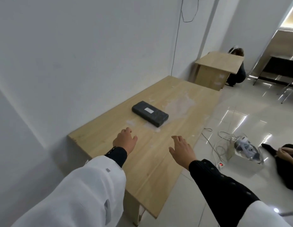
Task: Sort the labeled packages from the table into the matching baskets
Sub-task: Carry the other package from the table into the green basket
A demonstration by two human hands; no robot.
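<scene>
In the head view, a single dark package (pixel 150 113) with a small white label on its top face is seen lying flat on the wooden surface (pixel 109 161), toward the far half and closer to the wall side than to the floor side. No basket is shown anywhere in this view, so the matching destination cannot be told; the print on the label is too small to be read.

Both hands are held out over the surface, apart from the package and gripping nothing. The left hand (pixel 125 140) is loosely spread, its fingers slightly curled, with nothing held. The right hand (pixel 181 150) is likewise released, palm down, fingers splayed.

The package lies ahead of both hands, beyond them and a little to the right of the left hand. Its long axis is seen running diagonally, from far-left to near-right, so that its near-right end is turned toward the gap between the hands. The left hand is judged the nearer of the two; the right hand is set further back and off to the side. A forward reach is likely called for, the short sides being taken one in each hand, or the near end by the left hand alone.

On the floor to the right, cables (pixel 216 141) and a box (pixel 245 159) are seen, well apart from the work.
</scene>
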